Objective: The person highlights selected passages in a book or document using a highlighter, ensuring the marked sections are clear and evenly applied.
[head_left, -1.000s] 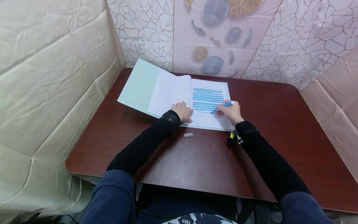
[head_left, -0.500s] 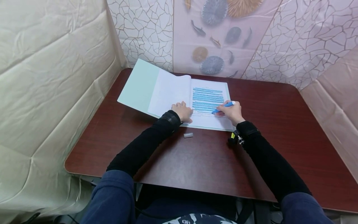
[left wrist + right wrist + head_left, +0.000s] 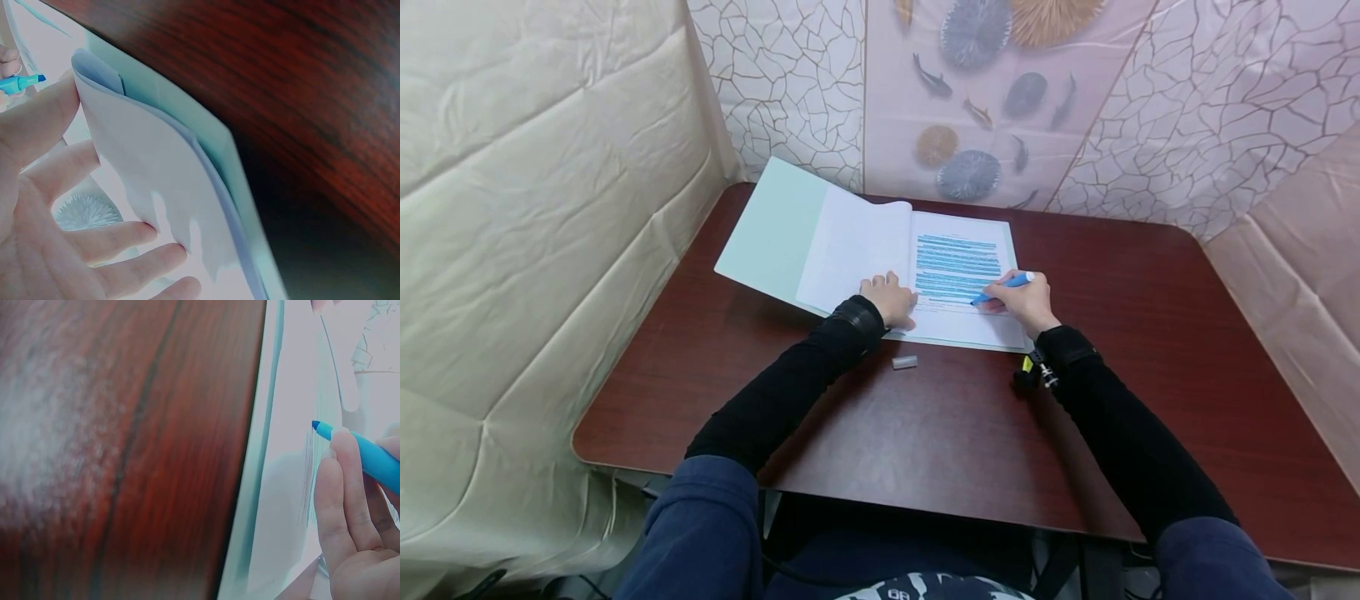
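A pale green folder (image 3: 771, 225) lies spread open on the table, holding white sheets. On its right-hand page (image 3: 958, 327), many printed lines carry blue highlighter strokes (image 3: 958, 254). My right hand (image 3: 1028, 302) pinches a blue highlighter (image 3: 1011, 281), its tip at a line below the marked block; the right wrist view shows the highlighter (image 3: 369, 453) between thumb and fingers. My left hand (image 3: 889, 300) rests with spread fingers on the folded-back sheets (image 3: 853, 242) near the fold, and in the left wrist view its fingers (image 3: 112, 240) lie against the paper.
A small light-grey cap (image 3: 905, 362) lies on the brown table (image 3: 880, 433) in front of the folder. Beside my right wrist hangs a small black and yellow object (image 3: 1027, 371). A patterned curtain (image 3: 970, 100) stands behind the table, and a cream one (image 3: 535, 250) at the left.
My right hand has slid slightly to the right with the highlighter, its tip moving along the line. The left hand and the folder have stayed put.
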`<state>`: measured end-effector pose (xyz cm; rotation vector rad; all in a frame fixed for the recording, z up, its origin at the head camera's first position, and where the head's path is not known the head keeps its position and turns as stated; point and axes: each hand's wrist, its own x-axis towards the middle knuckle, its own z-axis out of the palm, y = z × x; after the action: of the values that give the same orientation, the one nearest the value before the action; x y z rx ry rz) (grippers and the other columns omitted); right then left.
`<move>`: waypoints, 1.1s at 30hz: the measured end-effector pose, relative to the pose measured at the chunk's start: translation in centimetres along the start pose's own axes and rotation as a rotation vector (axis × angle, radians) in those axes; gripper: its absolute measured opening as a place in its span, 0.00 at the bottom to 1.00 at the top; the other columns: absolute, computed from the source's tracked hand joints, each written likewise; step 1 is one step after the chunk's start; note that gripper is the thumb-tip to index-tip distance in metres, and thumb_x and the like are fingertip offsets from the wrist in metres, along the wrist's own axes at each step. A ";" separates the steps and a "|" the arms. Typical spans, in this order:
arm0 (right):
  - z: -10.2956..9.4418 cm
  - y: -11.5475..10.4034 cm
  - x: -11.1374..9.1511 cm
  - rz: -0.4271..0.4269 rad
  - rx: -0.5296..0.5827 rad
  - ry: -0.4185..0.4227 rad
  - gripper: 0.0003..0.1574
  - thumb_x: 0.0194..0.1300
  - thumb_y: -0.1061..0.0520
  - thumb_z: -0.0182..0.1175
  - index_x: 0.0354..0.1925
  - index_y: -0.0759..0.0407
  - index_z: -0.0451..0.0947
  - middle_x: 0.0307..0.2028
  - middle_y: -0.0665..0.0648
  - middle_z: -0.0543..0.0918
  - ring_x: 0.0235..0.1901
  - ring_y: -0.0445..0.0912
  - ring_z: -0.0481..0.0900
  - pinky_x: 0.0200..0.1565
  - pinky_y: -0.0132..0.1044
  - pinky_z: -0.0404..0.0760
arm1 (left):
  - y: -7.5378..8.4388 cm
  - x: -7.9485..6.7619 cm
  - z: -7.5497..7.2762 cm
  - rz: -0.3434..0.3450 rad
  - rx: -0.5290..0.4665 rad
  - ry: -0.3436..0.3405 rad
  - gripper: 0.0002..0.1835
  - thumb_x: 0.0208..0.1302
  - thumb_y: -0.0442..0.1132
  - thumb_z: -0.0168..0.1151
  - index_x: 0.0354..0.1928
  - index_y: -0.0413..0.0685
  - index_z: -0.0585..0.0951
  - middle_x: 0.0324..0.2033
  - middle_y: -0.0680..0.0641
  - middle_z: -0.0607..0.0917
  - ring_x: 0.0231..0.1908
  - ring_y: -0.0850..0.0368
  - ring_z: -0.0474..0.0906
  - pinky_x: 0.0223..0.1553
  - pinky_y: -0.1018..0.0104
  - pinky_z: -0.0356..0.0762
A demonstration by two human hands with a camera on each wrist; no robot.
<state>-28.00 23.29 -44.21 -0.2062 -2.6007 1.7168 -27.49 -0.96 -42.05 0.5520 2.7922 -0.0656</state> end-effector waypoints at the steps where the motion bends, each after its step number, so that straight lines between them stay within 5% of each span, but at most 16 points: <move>1: 0.0 0.0 0.0 -0.001 0.001 0.003 0.12 0.60 0.57 0.66 0.36 0.66 0.77 0.27 0.57 0.89 0.29 0.47 0.89 0.37 0.38 0.85 | 0.0 0.0 0.0 0.000 0.000 -0.002 0.34 0.66 0.57 0.57 0.72 0.61 0.64 0.70 0.36 0.60 0.64 0.41 0.61 0.64 0.45 0.61; 25: -0.4 0.4 0.0 -0.004 -0.012 0.019 0.12 0.61 0.57 0.65 0.36 0.66 0.77 0.32 0.61 0.89 0.29 0.46 0.89 0.36 0.37 0.85 | 0.0 0.2 0.0 -0.003 0.023 -0.004 0.34 0.66 0.58 0.56 0.72 0.62 0.63 0.71 0.36 0.59 0.66 0.40 0.60 0.64 0.45 0.61; 33: -0.5 0.4 -0.3 -0.055 -0.039 0.012 0.09 0.61 0.59 0.65 0.34 0.65 0.77 0.26 0.57 0.89 0.27 0.44 0.88 0.36 0.39 0.85 | 0.1 0.2 -0.1 0.000 0.031 -0.001 0.33 0.66 0.58 0.56 0.72 0.61 0.64 0.69 0.37 0.63 0.64 0.41 0.63 0.63 0.45 0.63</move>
<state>-27.63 23.88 -44.33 -0.1437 -2.6074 1.6438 -27.63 -0.82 -42.04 0.5590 2.7946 -0.1095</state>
